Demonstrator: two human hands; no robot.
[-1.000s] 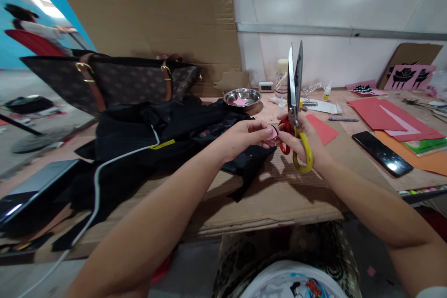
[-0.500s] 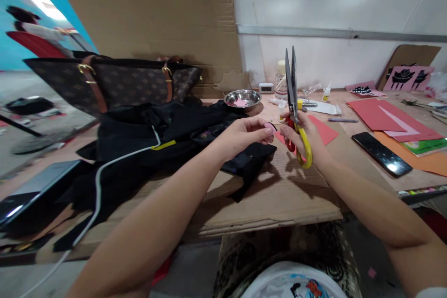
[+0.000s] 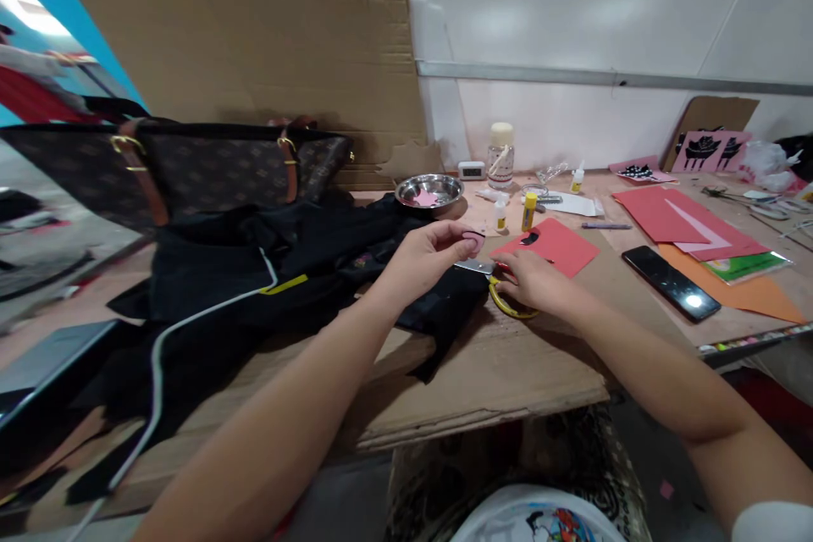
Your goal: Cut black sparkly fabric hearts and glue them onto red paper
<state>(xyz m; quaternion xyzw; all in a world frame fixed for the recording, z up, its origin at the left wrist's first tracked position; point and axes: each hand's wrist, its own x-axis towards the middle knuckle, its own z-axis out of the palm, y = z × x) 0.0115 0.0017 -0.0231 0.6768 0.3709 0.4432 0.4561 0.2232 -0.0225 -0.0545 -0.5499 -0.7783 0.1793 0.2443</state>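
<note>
My left hand point(image 3: 427, 261) pinches a small pink paper piece point(image 3: 472, 240) with a dark edge between thumb and fingertips, above the black cloth point(image 3: 445, 305). Low over the cardboard, my right hand point(image 3: 537, 281) has its fingers on the handles of a pair of scissors point(image 3: 505, 298), one yellow loop showing below the hand. The silver blades point left, partly beneath my left hand. Just beyond my right hand lies a red paper sheet point(image 3: 572, 247) with a small black cutout point(image 3: 529, 238) on it. The cardboard sheet point(image 3: 501, 373) lies under both hands.
Behind the hands stand a steel bowl point(image 3: 438, 183) with a pink piece inside, a glue stick point(image 3: 528, 212) and a small white bottle point(image 3: 500, 216). A phone point(image 3: 671, 281) and coloured papers point(image 3: 660, 216) lie right. A handbag point(image 3: 222, 165) and white cable point(image 3: 157, 373) are left.
The scissors have come down from upright, and their blades now point left near the table. My right hand has lowered with them. My left hand still pinches the pink piece. The view has shifted slightly.
</note>
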